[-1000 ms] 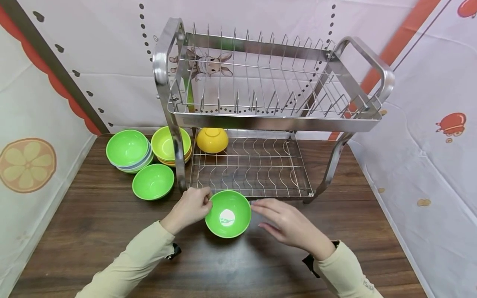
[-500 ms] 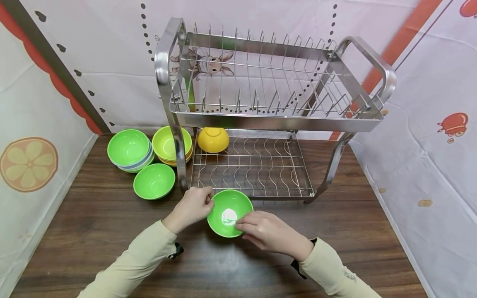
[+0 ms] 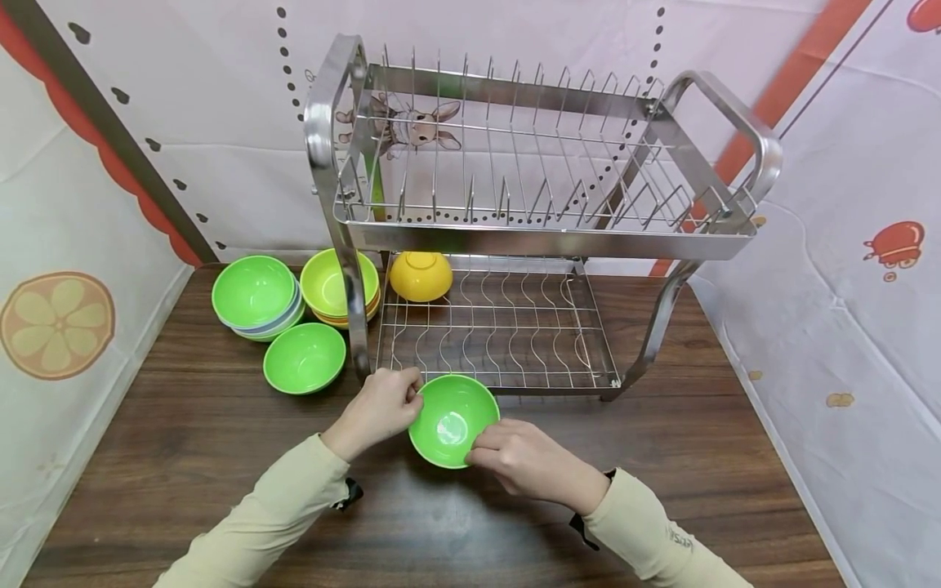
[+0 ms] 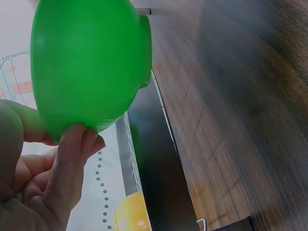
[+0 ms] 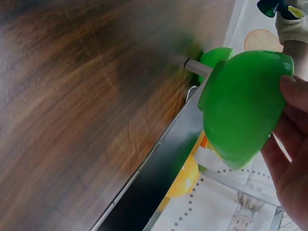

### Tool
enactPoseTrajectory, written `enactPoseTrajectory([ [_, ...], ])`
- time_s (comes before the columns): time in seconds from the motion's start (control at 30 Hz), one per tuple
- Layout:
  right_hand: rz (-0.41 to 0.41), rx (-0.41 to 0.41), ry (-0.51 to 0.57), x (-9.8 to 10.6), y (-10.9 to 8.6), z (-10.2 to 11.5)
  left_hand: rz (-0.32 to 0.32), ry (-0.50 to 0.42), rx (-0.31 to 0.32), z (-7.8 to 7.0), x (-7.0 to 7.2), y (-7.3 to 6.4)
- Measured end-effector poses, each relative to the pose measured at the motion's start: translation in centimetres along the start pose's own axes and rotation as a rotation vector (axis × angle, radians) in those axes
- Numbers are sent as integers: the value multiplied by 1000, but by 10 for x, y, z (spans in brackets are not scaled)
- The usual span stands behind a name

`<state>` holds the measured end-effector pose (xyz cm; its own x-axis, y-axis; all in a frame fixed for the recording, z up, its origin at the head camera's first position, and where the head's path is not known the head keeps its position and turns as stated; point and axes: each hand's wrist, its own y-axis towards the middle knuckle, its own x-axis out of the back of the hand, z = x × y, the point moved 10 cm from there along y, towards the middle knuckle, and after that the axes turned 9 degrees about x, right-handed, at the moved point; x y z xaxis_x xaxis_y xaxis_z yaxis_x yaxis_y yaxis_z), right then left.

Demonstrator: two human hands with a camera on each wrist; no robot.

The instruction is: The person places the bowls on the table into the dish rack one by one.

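A green bowl (image 3: 450,412) is held above the table in front of the dish rack, its inside facing up toward the head camera. My left hand (image 3: 380,411) pinches its left rim; in the left wrist view thumb and fingers grip the edge of the green bowl (image 4: 89,62). At the lower right of the rim, my right hand (image 3: 535,460) pinches the bowl too. The right wrist view has the thumb on the outer wall of the bowl (image 5: 245,103) and the fingers on the other side.
A two-tier metal dish rack (image 3: 547,242) stands behind the hands. An upside-down yellow bowl (image 3: 421,278) sits at the back left of its lower tier. Left of the rack are a green-topped bowl stack (image 3: 252,292), a yellow-topped bowl stack (image 3: 323,283) and a single green bowl (image 3: 305,359).
My right hand has come in from the right and now pinches the bowl's lower right rim. The left hand keeps its hold, and the bowl has barely moved.
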<state>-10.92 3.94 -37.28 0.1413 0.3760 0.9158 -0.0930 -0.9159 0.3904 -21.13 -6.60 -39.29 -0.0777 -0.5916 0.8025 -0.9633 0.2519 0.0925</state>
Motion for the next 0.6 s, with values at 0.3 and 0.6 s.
enactPoseTrajectory([
  [0.3,-49,51,-16,6,6,5,-16,-12,-14,1,1,1],
  [0.6,-81,37,-12,12,7,1,-102,-22,-45,0,10,0],
])
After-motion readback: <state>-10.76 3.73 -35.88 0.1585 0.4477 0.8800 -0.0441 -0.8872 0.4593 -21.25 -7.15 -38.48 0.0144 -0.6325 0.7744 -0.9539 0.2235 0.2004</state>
